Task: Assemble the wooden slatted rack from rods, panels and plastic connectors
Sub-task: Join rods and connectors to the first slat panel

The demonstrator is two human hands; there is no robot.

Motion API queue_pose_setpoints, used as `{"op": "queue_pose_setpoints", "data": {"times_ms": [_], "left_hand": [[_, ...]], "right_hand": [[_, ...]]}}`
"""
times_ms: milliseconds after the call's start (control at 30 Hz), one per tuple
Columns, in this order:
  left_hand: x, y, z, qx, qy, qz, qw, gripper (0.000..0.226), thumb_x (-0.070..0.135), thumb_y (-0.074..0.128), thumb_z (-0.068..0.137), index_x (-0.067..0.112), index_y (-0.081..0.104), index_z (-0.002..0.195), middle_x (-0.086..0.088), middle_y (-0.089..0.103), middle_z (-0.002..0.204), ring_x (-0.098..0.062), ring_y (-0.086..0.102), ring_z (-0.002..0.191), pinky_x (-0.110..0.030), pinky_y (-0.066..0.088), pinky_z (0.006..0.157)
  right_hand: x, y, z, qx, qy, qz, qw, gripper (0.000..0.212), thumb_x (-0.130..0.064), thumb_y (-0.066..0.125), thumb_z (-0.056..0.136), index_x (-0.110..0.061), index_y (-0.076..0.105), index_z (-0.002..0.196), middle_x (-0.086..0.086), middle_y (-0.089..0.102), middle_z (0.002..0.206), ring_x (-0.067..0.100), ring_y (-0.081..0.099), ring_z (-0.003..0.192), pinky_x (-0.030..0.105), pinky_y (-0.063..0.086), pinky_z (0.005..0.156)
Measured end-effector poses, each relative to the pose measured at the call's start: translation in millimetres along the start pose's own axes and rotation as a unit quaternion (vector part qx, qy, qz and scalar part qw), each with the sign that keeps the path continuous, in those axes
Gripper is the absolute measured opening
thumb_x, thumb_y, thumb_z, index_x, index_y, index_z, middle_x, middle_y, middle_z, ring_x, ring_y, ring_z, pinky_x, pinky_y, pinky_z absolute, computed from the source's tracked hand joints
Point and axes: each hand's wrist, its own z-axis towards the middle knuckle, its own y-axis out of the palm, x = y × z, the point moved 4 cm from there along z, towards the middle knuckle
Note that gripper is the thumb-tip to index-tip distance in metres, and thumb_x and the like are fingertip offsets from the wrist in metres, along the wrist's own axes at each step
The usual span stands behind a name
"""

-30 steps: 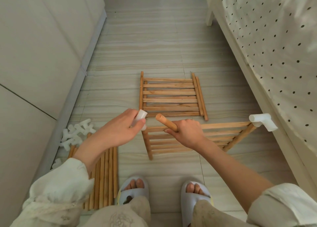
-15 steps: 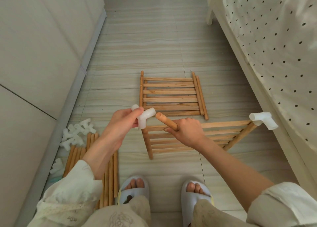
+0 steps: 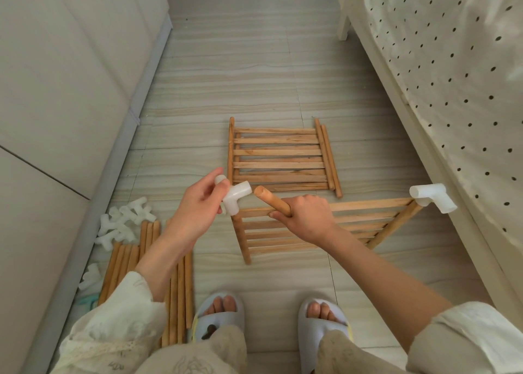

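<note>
My left hand (image 3: pixel 195 206) pinches a white plastic connector (image 3: pixel 236 198), one open socket facing right. My right hand (image 3: pixel 305 218) grips the corner rod end (image 3: pixel 270 201) of a slatted wooden panel (image 3: pixel 353 226) held tilted above the floor. The rod's round tip points at the connector's socket with a small gap between them. Another white connector (image 3: pixel 431 196) sits fitted on the panel's far right corner. A second slatted panel (image 3: pixel 280 158) lies flat on the floor beyond my hands.
A pile of white connectors (image 3: pixel 124 223) and a bundle of loose wooden rods (image 3: pixel 130 266) lie on the floor at the left by a pale cabinet (image 3: pixel 65 90). A bed with a dotted sheet (image 3: pixel 452 76) lines the right side. My slippered feet (image 3: pixel 271 317) stand below.
My left hand turned the connector so a socket faces right and brought it up to the rod tip. The right hand and its panel stayed nearly still.
</note>
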Motion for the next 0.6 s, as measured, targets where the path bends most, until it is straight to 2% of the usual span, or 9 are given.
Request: {"op": "queue_pose_setpoints", "data": {"times_ms": [67,167,300,333,400,467,567,600], "left_hand": [[1,0,1,-0.002,0.009,0.020,1.000,0.046,0.026,0.042,0.100,0.018,0.034,0.145,0.001,0.055,0.090,-0.010,0.048,0.071,-0.007,0.042,0.065],[1,-2,1,-0.007,0.014,0.049,0.999,0.051,0.028,0.038,0.101,0.019,0.025,0.149,-0.004,0.055,0.094,-0.010,0.050,0.072,-0.010,0.041,0.072],[4,3,-1,-0.031,0.025,0.076,0.996,0.050,0.027,0.034,0.102,0.020,0.020,0.149,0.008,0.054,0.096,-0.010,0.049,0.077,-0.005,0.041,0.070],[4,5,1,-0.037,0.034,0.093,0.994,0.050,0.027,0.032,0.102,0.021,0.018,0.149,0.007,0.056,0.105,-0.012,0.052,0.085,-0.005,0.041,0.077],[5,8,3,-0.059,0.050,0.128,0.989,0.051,0.027,0.029,0.102,0.022,0.012,0.150,-0.007,0.049,0.134,-0.023,0.050,0.116,-0.025,0.037,0.104],[6,10,3,-0.082,0.059,0.153,0.983,0.052,0.027,0.027,0.103,0.023,0.009,0.150,-0.010,0.040,0.143,-0.026,0.040,0.129,-0.038,0.031,0.111],[8,12,1,-0.096,0.079,0.160,0.979,0.052,0.026,0.027,0.103,0.024,0.007,0.150,0.014,0.028,0.140,-0.005,0.032,0.128,-0.037,0.029,0.113],[7,11,1,-0.102,0.082,0.160,0.978,0.051,0.026,0.027,0.103,0.025,0.008,0.150,0.017,0.024,0.139,-0.002,0.029,0.129,-0.037,0.028,0.113]], "right_hand": [[0,0,0,-0.002,0.002,0.002,1.000,0.041,-0.053,0.043,0.094,-0.031,0.034,0.061,-0.007,0.052,0.070,0.015,0.047,0.069,0.028,0.031,0.062],[0,0,0,-0.008,0.004,0.003,1.000,0.042,-0.053,0.042,0.094,-0.033,0.030,0.059,-0.007,0.052,0.070,0.015,0.047,0.069,0.028,0.031,0.062],[-1,-1,0,-0.006,0.003,0.006,1.000,0.039,-0.052,0.043,0.094,-0.028,0.037,0.064,-0.007,0.053,0.072,0.018,0.052,0.073,0.028,0.030,0.063],[-1,-1,0,-0.004,0.001,0.009,1.000,0.035,-0.052,0.043,0.094,-0.029,0.041,0.069,-0.006,0.054,0.073,0.019,0.055,0.076,0.028,0.030,0.063],[-2,-2,-1,-0.001,-0.002,0.012,1.000,0.029,-0.052,0.043,0.094,-0.029,0.047,0.076,-0.006,0.054,0.073,0.020,0.059,0.080,0.028,0.030,0.063],[-2,-3,-2,0.002,-0.002,0.013,1.000,0.028,-0.052,0.044,0.094,-0.030,0.052,0.079,-0.005,0.054,0.073,0.020,0.060,0.082,0.028,0.030,0.063],[-2,-2,-2,0.006,-0.003,0.012,1.000,0.030,-0.052,0.044,0.094,-0.029,0.047,0.075,-0.002,0.063,0.077,0.021,0.061,0.083,0.029,0.031,0.063],[-2,-2,-1,0.007,-0.005,0.011,1.000,0.029,-0.052,0.044,0.094,-0.029,0.048,0.076,-0.001,0.065,0.080,0.022,0.061,0.083,0.029,0.031,0.063]]}}
